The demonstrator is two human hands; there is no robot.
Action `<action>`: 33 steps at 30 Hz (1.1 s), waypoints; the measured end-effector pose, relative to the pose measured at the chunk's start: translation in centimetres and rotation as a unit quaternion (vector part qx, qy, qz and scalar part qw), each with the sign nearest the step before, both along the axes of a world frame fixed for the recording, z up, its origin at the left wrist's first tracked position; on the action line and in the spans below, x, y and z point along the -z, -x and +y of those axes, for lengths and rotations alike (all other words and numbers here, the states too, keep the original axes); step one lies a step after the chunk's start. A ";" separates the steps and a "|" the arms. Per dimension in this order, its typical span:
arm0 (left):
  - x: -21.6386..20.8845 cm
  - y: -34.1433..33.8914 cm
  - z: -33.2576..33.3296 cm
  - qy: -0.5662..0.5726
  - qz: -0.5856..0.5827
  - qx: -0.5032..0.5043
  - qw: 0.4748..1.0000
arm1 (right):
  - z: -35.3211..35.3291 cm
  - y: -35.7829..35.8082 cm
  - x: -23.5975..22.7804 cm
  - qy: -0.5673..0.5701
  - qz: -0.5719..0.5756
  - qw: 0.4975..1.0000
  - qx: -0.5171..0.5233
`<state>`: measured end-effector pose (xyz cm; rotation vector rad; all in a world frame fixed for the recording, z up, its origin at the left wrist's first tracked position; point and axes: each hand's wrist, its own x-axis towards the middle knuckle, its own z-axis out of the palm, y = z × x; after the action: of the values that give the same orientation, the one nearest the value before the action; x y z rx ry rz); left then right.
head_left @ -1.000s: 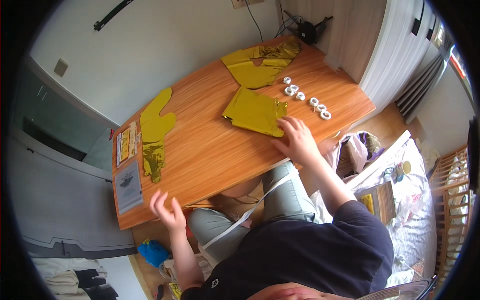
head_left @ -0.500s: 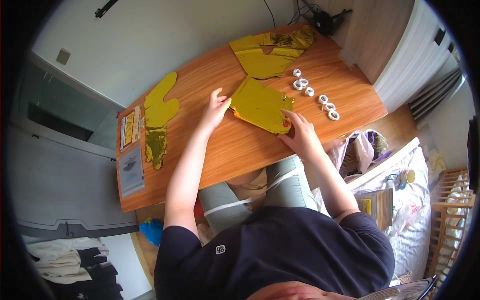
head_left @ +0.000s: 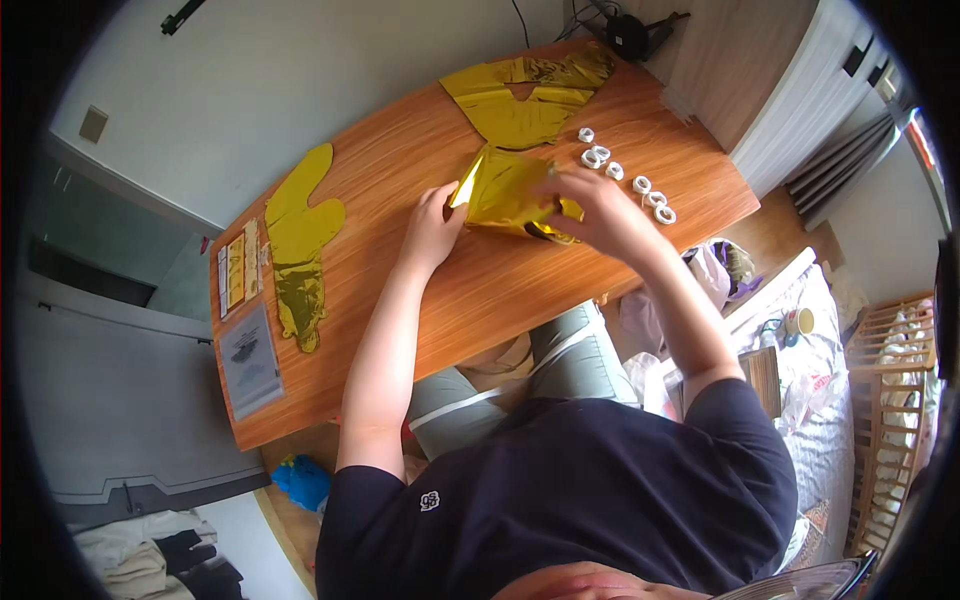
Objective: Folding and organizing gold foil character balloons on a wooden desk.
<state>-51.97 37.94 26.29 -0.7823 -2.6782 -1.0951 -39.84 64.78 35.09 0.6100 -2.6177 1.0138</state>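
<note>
A gold foil balloon (head_left: 497,190), flat and partly folded, lies at the middle of the wooden table. Its left edge is pinched by my left hand (head_left: 437,225), with the fingers closed on it. Over the balloon's right part is my right hand (head_left: 600,213); its fingertips are smeared by motion, so their grip on the foil does not show. A second flat gold foil balloon (head_left: 490,105) lies beyond, close to the first. Another long, curved one (head_left: 298,240) is spread out at the left of the table.
Several small white rolls (head_left: 614,171) form a loose row at the table's right. A clear packet with a grey print (head_left: 250,360) and a flat package with yellow strips (head_left: 239,268) lie at the left edge. A black device with cables (head_left: 627,38) stands at the far corner.
My right hand has moved up and inward from the balloon's lower right corner. The foil's lower right side is now lifted and bent. My left hand has closed in on the left edge.
</note>
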 end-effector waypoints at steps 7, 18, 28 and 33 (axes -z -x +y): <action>1.0 0.7 -0.4 -0.071 -0.093 0.011 0.993 | -1.8 5.8 -4.2 -0.059 0.002 0.993 -0.100; -0.7 -0.3 -0.5 -0.024 -0.021 0.012 0.999 | -4.8 8.9 -6.0 -0.097 -0.020 0.989 -0.108; -1.6 -0.5 0.1 -0.354 0.068 0.103 0.927 | -8.0 12.3 -7.0 -0.141 0.000 0.984 -0.108; -2.6 -1.3 1.4 -0.418 -0.028 -0.002 0.908 | -9.8 15.3 -5.8 -0.224 0.009 0.970 -0.097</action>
<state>-50.68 39.32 28.92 -0.5583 -1.8956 -2.0411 -55.10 54.98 40.89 0.9863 -2.8266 0.4495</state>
